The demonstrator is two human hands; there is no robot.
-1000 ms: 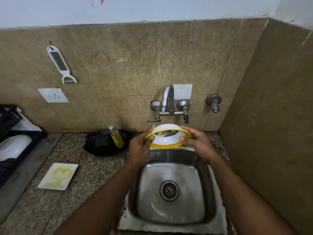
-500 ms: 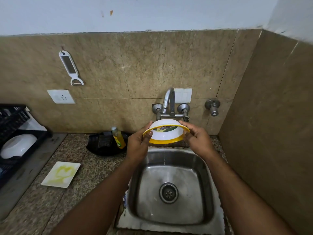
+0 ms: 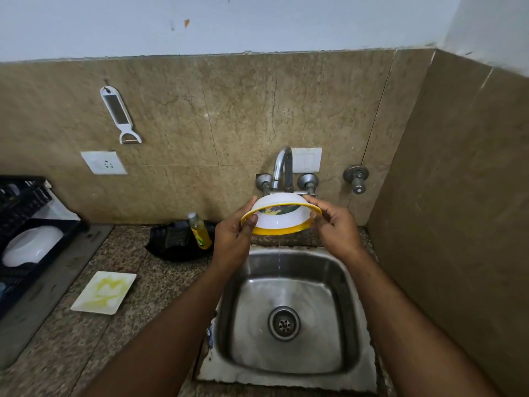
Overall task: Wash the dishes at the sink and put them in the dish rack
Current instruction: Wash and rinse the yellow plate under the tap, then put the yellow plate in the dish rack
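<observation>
Both hands up over the sink (image 3: pixel 289 262). Left hand (image 3: pixel 233 239) and right hand (image 3: pixel 337 227) each pinch the yellow rim of a white bowl (image 3: pixel 282 217), tilted between them, just below the tap (image 3: pixel 282 170). Thin water trickle drops from bowl into sink. Left of left hand: soap bottle (image 3: pixel 200 230), smeared square plate (image 3: pixel 104 292) on surface, dish rack (image 3: pixel 31 242) farther left.

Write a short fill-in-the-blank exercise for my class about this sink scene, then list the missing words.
1. Both hands hold the white plastic bowl with the yellow rim above the steel ____.
2. The square white plate smeared with yellow lies on the granite ____.
3. The yellow bottle of dish soap leans against a crumpled ____ bag.
4. A white dish sits in the black dish ____.

Missing words: sink; counter; black; rack
</observation>
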